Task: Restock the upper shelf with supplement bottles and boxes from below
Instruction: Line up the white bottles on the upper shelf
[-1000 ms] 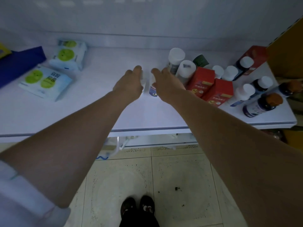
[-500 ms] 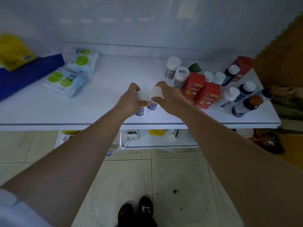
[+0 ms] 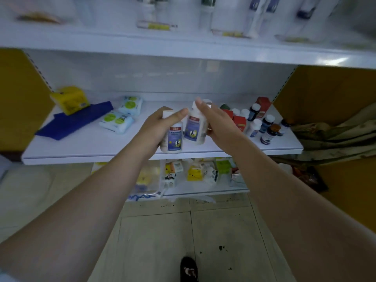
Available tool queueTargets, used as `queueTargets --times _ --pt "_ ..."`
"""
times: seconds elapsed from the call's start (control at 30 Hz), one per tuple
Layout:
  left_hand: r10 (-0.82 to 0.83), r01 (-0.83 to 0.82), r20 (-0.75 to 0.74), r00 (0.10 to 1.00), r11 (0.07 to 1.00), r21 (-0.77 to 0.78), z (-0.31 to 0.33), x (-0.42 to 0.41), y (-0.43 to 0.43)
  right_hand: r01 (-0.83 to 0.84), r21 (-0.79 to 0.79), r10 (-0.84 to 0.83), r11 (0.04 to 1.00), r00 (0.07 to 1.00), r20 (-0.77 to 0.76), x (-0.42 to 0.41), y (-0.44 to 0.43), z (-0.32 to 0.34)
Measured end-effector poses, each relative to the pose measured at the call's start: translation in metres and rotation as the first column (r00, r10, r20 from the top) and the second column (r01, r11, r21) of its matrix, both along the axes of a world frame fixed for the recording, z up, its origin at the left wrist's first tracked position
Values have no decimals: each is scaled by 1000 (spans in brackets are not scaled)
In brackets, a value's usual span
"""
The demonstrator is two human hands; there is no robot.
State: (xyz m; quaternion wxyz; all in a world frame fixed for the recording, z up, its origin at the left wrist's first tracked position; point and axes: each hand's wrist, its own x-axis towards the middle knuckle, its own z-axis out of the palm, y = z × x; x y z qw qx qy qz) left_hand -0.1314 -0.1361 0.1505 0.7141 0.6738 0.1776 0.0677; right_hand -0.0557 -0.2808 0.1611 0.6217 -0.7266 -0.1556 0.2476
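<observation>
Left hand [image 3: 156, 127] grips one white plastic blue-labelled supplement bottle [image 3: 173, 136]; right hand [image 3: 219, 123] clasps a second white blue-labelled bottle [image 3: 194, 127]. Both are held upright, side by side, over the white lower shelf [image 3: 97, 145] and below the white upper shelf [image 3: 183, 47]. One bottle per hand, presumably to raise two together

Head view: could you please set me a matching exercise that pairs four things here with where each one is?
Things:
1. yellow box
2. wipes packs
3. red boxes
4. white bottles

Places:
a. one in the left hand, one in the right hand
b. far left of the shelf
c. right of the shelf, among dark bottles
d. on the shelf, between the blue cloth and the hands

Pairs: 1-b; 2-d; 3-c; 4-a.
</observation>
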Motion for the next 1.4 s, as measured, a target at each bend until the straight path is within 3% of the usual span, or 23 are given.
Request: queueTargets --times 0.2,0.5,0.73,1.4 --pt "-119 123 106 987 992 -32 98 -71 -10 17 192 -1 981 996 -85 -77 -7 88" --pt "-114 150 230 967 978 -146 216 -127 -21 31 249 -52 968 995 81 -129 -16 204" --pt "-131 204 377 917 966 -161 286 -148 -29 -52 410 -18 910 986 165 -154 -21 277" --pt "-181 252 465 866 963 -95 320 -133 -35 30 423 -134 906 966 220 -145 -39 303"
